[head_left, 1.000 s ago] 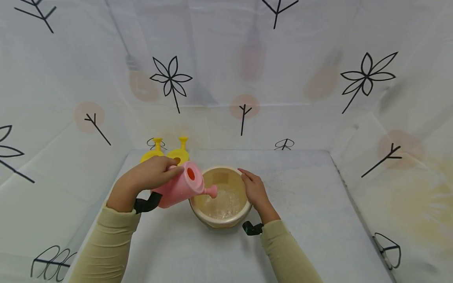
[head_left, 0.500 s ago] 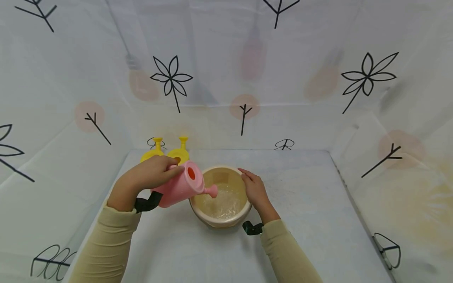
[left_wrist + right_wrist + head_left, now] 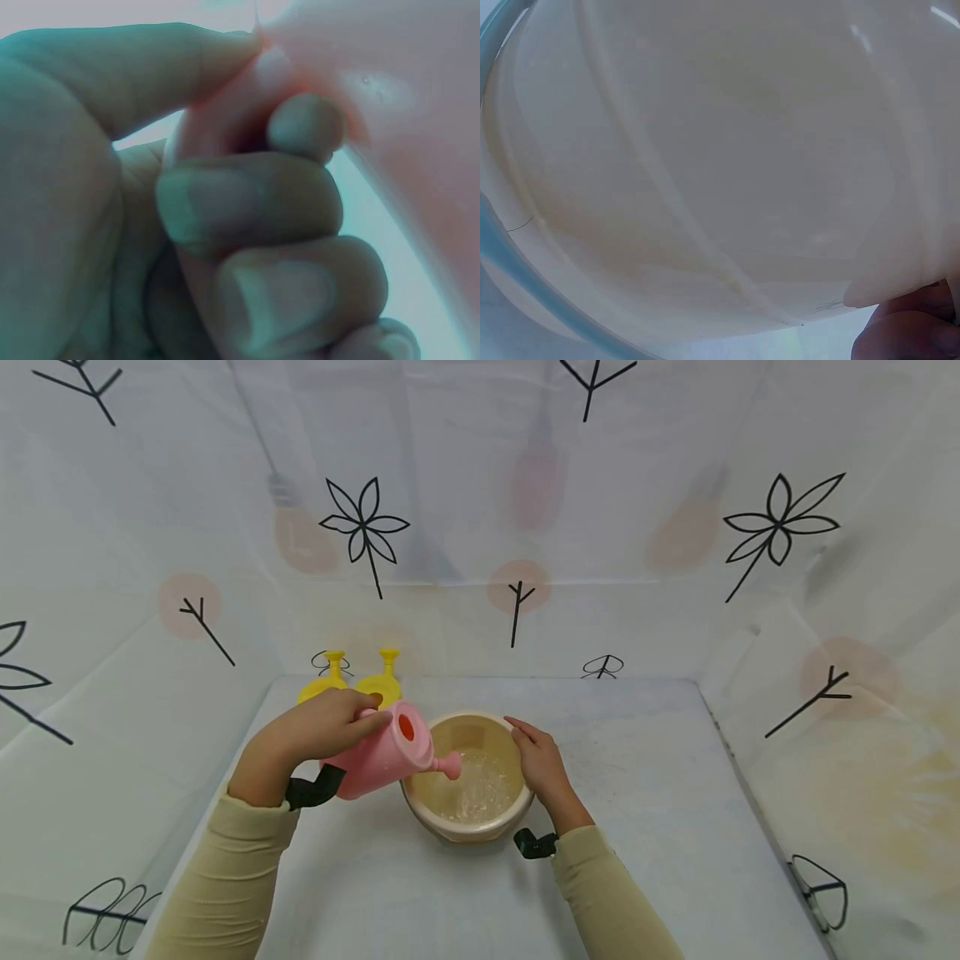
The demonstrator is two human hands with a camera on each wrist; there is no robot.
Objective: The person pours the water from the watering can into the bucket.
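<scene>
A pink watering can [image 3: 382,752] is tipped to the right in my left hand [image 3: 311,731]. In the left wrist view the fingers [image 3: 251,202] curl round its pink handle, with the thumb along the top. The can's spout head [image 3: 450,766] hangs over a cream bowl [image 3: 468,835], and rippling water [image 3: 480,793] covers the bowl's bottom. On the bowl's right rim lies my right hand [image 3: 542,764], thumb on the rim side. In the right wrist view the bowl's outer wall [image 3: 727,150] fills most of the picture, with fingertips [image 3: 900,330] under its edge.
Two yellow watering cans [image 3: 381,687] stand behind my left hand at the table's back left, partly hidden by it. The white table [image 3: 630,777] meets a white patterned cloth [image 3: 630,610] at the back and sides.
Both hands, the watering can and the bowl hold their places. Only the water in the bowl ripples differently, and the head view shifts very slightly.
</scene>
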